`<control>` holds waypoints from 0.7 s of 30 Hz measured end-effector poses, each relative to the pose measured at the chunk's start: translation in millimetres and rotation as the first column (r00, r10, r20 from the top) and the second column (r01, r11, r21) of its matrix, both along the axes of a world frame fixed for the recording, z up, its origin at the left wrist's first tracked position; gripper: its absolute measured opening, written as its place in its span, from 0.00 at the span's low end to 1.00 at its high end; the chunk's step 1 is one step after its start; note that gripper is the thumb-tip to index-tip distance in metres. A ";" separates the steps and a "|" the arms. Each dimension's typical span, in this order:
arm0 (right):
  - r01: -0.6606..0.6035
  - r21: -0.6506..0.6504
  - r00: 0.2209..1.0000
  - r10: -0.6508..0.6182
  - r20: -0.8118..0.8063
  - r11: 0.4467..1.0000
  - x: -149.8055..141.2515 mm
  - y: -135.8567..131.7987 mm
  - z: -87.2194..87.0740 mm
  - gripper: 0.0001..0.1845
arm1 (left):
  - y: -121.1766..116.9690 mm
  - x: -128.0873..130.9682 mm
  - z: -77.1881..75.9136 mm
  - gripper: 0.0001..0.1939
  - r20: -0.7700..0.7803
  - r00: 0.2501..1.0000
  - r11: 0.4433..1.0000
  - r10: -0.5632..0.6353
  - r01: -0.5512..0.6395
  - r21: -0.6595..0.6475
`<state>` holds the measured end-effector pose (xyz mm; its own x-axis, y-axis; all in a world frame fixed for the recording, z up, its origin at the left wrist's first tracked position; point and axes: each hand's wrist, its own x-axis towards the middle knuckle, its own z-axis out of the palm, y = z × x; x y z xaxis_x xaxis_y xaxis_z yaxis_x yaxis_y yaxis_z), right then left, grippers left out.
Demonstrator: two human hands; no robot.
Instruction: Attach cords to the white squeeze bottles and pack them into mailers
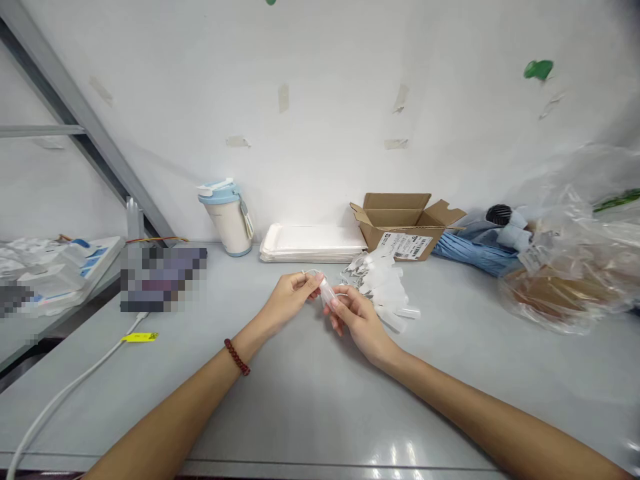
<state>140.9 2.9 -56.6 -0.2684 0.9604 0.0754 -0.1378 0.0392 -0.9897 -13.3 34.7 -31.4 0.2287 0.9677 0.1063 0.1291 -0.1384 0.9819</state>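
Over the middle of the grey table, both hands hold one small translucent plastic tube (pixel 327 292). My left hand (pixel 289 298) pinches its upper end between thumb and fingers. Around the lower end are the thumb and fingers of my right hand (pixel 361 321), which cover part of it. A thin pale strip or cord shows by the left fingertips, too small to make out. Just beyond my right hand lies a heap of similar white, translucent plastic pieces (pixel 383 283), several of them tube-shaped.
Behind the heap stands an open cardboard box (pixel 400 217). Left of it are stacked white padded envelopes (pixel 315 241) and a cream tumbler (pixel 230 223) with a blue lid. Blue fabric (pixel 477 250) and a clear plastic bag (pixel 575 287) lie right. A white cable (pixel 80 380) crosses the left side.
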 end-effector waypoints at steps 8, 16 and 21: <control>0.025 0.016 0.997 -0.026 0.070 1.000 0.5 0.1 2.1 0.17 | -1.3 -0.2 4.2 0.18 -0.182 0.982 0.992 0.047 -0.024 0.125; 0.036 -0.119 0.999 -0.036 0.003 0.992 0.6 -0.9 1.3 0.15 | 2.9 -11.7 10.5 0.12 -0.125 0.976 0.980 -0.179 0.188 0.070; 0.078 -0.083 0.997 -0.079 -0.011 0.993 -0.1 -0.4 -0.4 0.16 | 2.2 -10.7 8.0 0.13 -0.104 0.983 0.986 -0.152 0.158 0.054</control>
